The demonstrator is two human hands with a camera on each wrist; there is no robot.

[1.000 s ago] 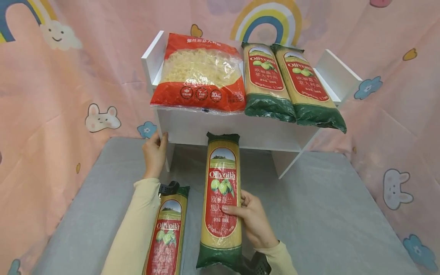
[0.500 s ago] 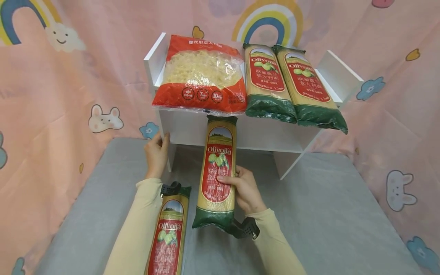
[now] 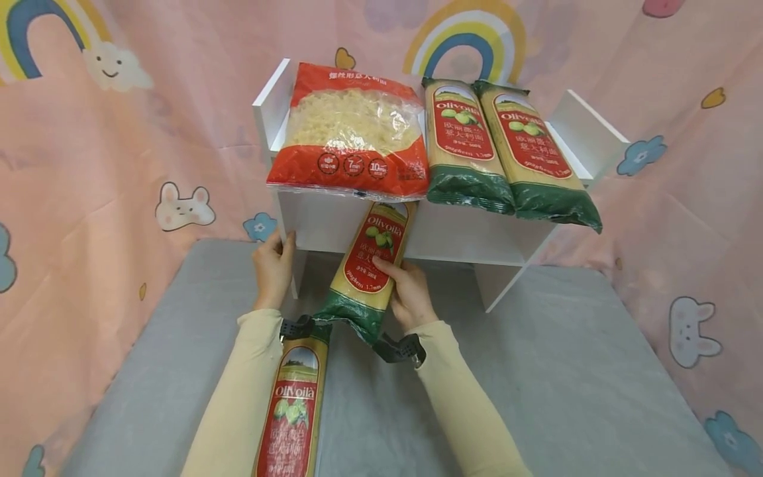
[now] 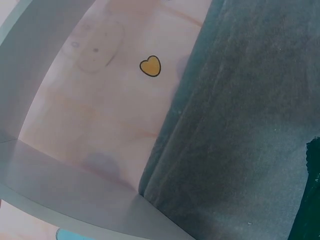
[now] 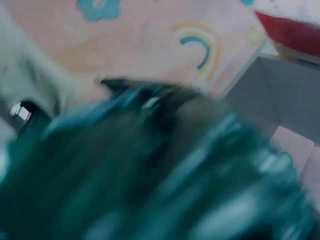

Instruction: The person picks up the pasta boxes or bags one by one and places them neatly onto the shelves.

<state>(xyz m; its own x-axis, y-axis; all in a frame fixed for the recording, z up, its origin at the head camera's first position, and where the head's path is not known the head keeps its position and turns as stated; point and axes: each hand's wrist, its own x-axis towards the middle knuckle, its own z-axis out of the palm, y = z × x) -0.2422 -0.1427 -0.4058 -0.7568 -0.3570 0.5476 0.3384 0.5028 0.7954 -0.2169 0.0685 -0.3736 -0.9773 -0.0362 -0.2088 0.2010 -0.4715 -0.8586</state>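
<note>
My right hand [image 3: 411,291] grips a spaghetti pack [image 3: 372,255], its thumb across the red label. The pack leans, its far end inside the lower level of the white shelf [image 3: 465,232] and hidden under the upper level's overhang. Its green end [image 5: 165,165] fills much of the right wrist view, blurred. My left hand [image 3: 273,271] holds the shelf's left side panel near its front edge. A second spaghetti pack [image 3: 290,411] lies on the grey surface beside my left forearm, which partly covers it. The left wrist view shows the shelf panel [image 4: 65,185] but no hand.
On the shelf's top level lie a red bag of spiral pasta [image 3: 352,132] and two spaghetti packs, a left one [image 3: 461,132] and a right one [image 3: 530,139], overhanging the front. Grey cloth [image 3: 566,371] covers the table. A pink patterned curtain [image 3: 197,99] hangs behind.
My right hand has carried the spaghetti pack forward and up into the shelf's lower level, tilting its near end left. My left hand keeps its hold on the panel.
</note>
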